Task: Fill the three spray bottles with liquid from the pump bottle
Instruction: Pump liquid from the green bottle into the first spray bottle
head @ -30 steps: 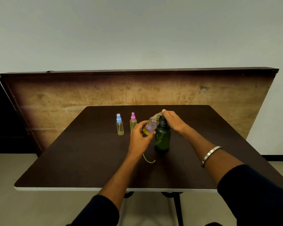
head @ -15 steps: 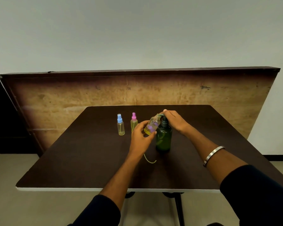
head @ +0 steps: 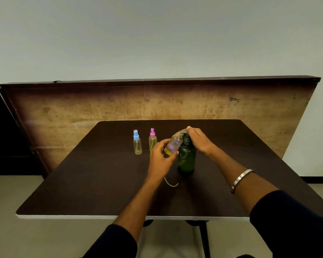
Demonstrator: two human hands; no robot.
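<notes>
A dark green pump bottle (head: 186, 157) stands upright near the middle of the dark table (head: 101, 183). My right hand (head: 199, 139) lies over its pump head and presses it. My left hand (head: 161, 155) grips a small clear spray bottle (head: 173, 144) without its cap, tilted, its mouth under the pump spout; yellow liquid sits in its bottom. A thin yellow dip tube (head: 170, 183) trails on the table below my left hand, its cap hidden. Two capped spray bottles stand to the left: a blue-capped one (head: 137, 142) and a pink-capped one (head: 152, 139), both with yellow liquid.
A large wooden board (head: 82, 112) leans upright behind the table. The table's near edge (head: 82, 216) is white. A metal bracelet (head: 241, 179) sits on my right wrist.
Hardly anything has moved: both hands stay at the pump bottle, the tilted spray bottle remains under the spout.
</notes>
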